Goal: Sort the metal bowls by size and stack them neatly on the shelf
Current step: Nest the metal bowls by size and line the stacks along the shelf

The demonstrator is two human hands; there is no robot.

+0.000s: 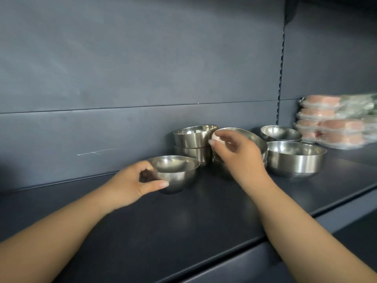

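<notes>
Dark grey back panel [122,68] with a slotted upright [281,68]; wrapped packs [334,123] stacked far right.

left hand [133,180]: forearm reaching forward, thumb and fingers curled in a grip | right hand [238,154]: ahead and to its right, slightly higher, fingers curled, gripping

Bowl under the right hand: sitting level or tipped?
Tipped. The tilted bowl leans with its rim raised toward the right hand, which grips that rim; it rests on other bowls, not flat on the shelf.
</notes>
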